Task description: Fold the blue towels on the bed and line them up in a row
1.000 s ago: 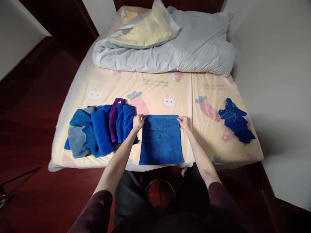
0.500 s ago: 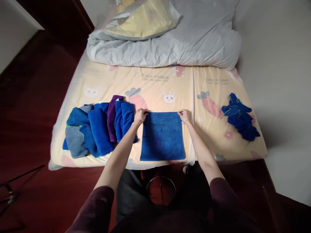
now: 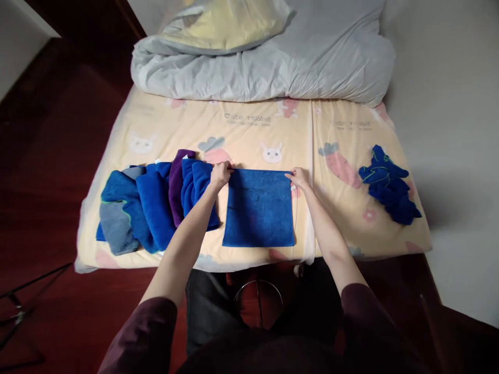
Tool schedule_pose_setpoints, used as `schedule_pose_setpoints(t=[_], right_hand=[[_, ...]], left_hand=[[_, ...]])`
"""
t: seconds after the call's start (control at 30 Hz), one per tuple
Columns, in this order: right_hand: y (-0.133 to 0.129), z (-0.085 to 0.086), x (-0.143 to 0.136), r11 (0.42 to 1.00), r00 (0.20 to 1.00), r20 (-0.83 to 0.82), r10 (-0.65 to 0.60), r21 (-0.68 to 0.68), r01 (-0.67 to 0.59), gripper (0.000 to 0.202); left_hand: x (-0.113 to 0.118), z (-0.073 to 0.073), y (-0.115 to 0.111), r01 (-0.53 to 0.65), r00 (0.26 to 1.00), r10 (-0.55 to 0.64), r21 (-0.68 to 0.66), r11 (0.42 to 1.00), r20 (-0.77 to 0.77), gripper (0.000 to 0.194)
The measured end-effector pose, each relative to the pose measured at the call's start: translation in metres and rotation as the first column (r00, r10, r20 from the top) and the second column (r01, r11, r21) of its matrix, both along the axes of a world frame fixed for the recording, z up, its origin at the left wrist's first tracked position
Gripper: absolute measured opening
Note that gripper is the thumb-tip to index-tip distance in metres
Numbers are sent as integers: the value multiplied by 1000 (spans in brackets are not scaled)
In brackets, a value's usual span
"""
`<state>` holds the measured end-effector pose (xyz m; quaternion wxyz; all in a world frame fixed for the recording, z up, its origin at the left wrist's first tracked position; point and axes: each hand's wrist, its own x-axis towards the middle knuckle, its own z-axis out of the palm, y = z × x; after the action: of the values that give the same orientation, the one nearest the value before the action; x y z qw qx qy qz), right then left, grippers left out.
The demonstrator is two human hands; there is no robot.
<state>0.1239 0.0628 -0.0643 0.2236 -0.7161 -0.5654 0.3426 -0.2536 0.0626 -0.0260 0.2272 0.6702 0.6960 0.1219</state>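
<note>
A square blue towel (image 3: 259,210) lies spread flat on the patterned bed sheet (image 3: 249,145), straight in front of me. Its far left corner is pinched in my left hand (image 3: 221,175), and its far right corner in my right hand (image 3: 299,178). A small white tag shows at the right edge, just under my right hand. Beside my left forearm is a row of folded towels, with blue ones (image 3: 154,208), a purple one (image 3: 177,182) and a grey-blue one (image 3: 117,226); the forearm covers part of the row.
Crumpled blue cloths (image 3: 390,187) with green edging lie at the right side of the bed. A rolled-back grey quilt (image 3: 257,75) crosses the far end. A wall (image 3: 448,156) stands along the right, and a thin metal stand (image 3: 17,311) is at the lower left.
Both hands have moved a little away from me, still holding the corners, and the blue towel has slid with them, its near edge now farther from the bed's edge.
</note>
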Motion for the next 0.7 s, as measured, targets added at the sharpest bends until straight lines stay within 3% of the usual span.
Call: schedule_pose_setpoints(t=[0.07,0.13,0.2,0.3,0.43,0.57,0.63,0.7], right_hand=[[-6,5,-13,991,991,126,-49,130,33,13],[-26,9,-31,951,969,243,-31,305,-46,26],[-53,11,-50,881,934,343,103,404,-246,42],[-87,6,-61,804,833,441,335,328,-497,56],[-77,-4,-46,881,821,494,286,201,-428,68],[-53,4,-46,939,823,526,214,122,-323,68],[-68,14,-60,930,821,536,196,165,-329,68],[-106,21,-74,885,815,532,230,233,-403,69]], left_hand=[[17,3,-8,-47,998,50,131,990,-23,31],[37,2,-24,-13,999,25,256,967,-43,42],[52,-6,-44,111,994,-104,298,948,-41,49],[58,-28,-67,277,959,-285,249,928,-6,60],[43,-53,-61,223,971,-236,239,945,27,72],[46,-54,-53,160,985,-170,248,955,19,73],[55,-49,-74,166,984,-177,288,943,11,73],[62,-44,-116,209,975,-221,314,926,1,72]])
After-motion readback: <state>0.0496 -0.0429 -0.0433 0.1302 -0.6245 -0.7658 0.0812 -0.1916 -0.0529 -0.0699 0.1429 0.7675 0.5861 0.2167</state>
